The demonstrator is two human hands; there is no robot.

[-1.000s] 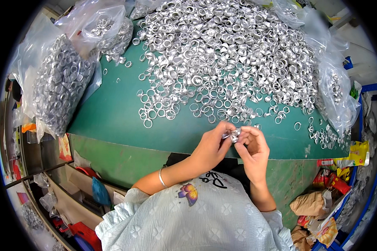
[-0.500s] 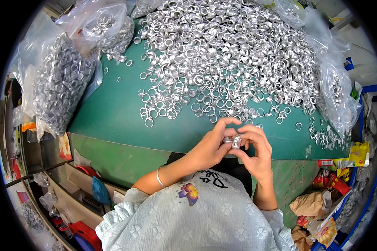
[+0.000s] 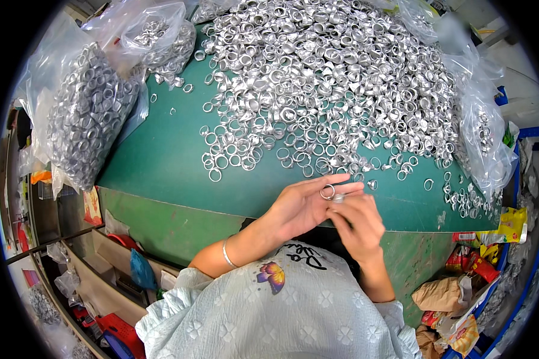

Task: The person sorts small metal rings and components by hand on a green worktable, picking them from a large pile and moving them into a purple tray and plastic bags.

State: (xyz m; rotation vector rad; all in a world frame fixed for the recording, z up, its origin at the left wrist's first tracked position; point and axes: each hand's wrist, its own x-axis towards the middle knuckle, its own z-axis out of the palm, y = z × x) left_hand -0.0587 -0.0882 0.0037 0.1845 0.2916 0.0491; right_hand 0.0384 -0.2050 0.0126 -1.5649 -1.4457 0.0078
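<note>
My left hand (image 3: 299,207) is palm up just past the near table edge, its fingers stretched out. A silver-coloured ring (image 3: 327,191) rests against those fingers. Close beside it, my right hand (image 3: 359,221) bends its fingers in a pinch round another shiny ring (image 3: 338,198), which is partly covered and blurred. Both hands are almost touching. Beyond them a large heap of similar metal rings (image 3: 341,78) spreads over the green tabletop (image 3: 161,155), with loose ones scattered at its near side.
At the left stands a clear plastic bag (image 3: 87,113) full of rings, with another bag (image 3: 161,45) behind it. A plastic bag (image 3: 476,125) lies at the right edge near a small ring cluster (image 3: 470,200). Below left is a compartmented drawer (image 3: 108,269); packets and a paper bag (image 3: 440,293) are lower right.
My left hand has opened out from a pinch, and a ring now shows apart on its fingers. My right hand has turned and curled over, still pinching.
</note>
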